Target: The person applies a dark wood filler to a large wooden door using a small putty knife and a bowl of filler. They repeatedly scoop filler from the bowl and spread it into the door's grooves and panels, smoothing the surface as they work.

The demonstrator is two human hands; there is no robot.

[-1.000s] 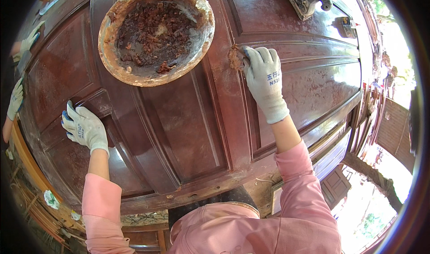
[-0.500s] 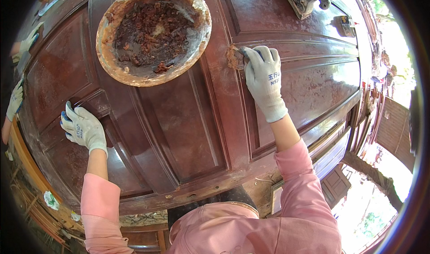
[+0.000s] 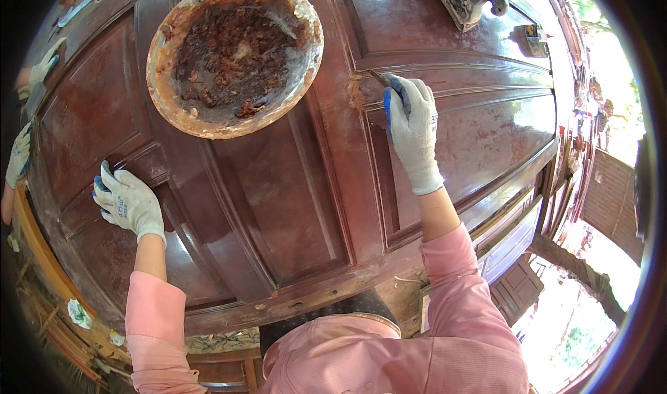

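Note:
A dark red-brown panelled wooden door (image 3: 337, 165) lies flat in front of me. My right hand (image 3: 415, 127), in a white glove with a blue palm, grips a thin dark scraper (image 3: 377, 77); only its narrow tip shows past the fingers. That tip is beside a patch of orange-brown putty (image 3: 356, 92) at a joint of the frame. My left hand (image 3: 128, 201), gloved alike, rests on the door's left part with fingers apart, holding nothing. Beyond and between my hands, a crusted round basin (image 3: 233, 131) contains crumbly reddish-brown putty (image 3: 240, 54).
A power sander (image 3: 469, 2) and a small dark container (image 3: 532, 40) stand on the door's far right. Another person's gloved hands (image 3: 21, 154) are at the left edge. Below, to the right, leans another panelled door (image 3: 517, 290).
My right hand has turned, so more of the blue palm and the scraper's tip show. It has shifted slightly off the putty patch. My left hand stays put.

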